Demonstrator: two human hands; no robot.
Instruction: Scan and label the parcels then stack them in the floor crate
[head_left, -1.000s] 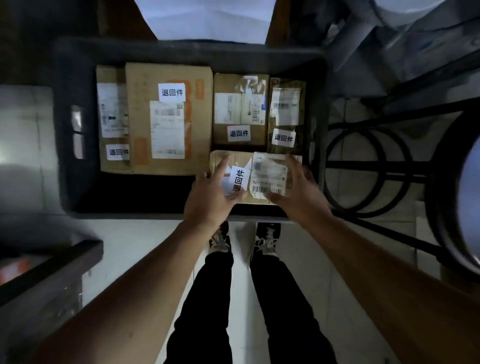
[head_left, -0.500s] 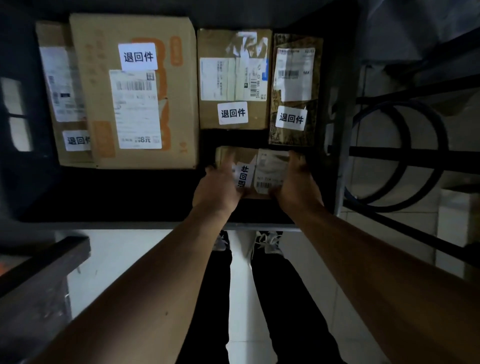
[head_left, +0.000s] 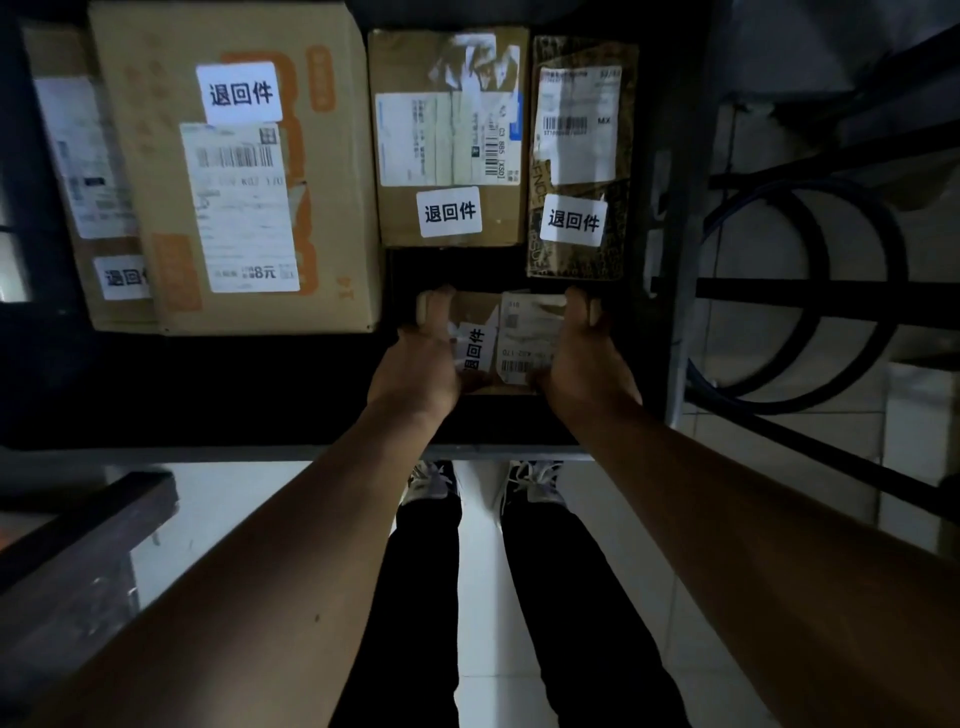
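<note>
A small brown parcel (head_left: 488, 312) with a white label and a barcode slip sits low inside the dark floor crate (head_left: 675, 338), near its front right corner. My left hand (head_left: 418, 364) grips its left end and my right hand (head_left: 584, 364) grips its right end. Beyond it lie a medium brown parcel (head_left: 447, 67) and a dark patterned parcel (head_left: 618, 260), each with a white label. To the left lies a large cardboard box (head_left: 332, 208) over a flatter parcel (head_left: 57, 62).
A black metal frame with a ring (head_left: 805, 296) stands right of the crate. A dark ledge (head_left: 88, 514) juts in at the lower left. My legs and shoes (head_left: 431, 483) stand on pale floor tiles just before the crate's front wall.
My head has come closer to the crate. Both hands have lowered the small parcel deeper into the crate's front right corner, still holding its two ends.
</note>
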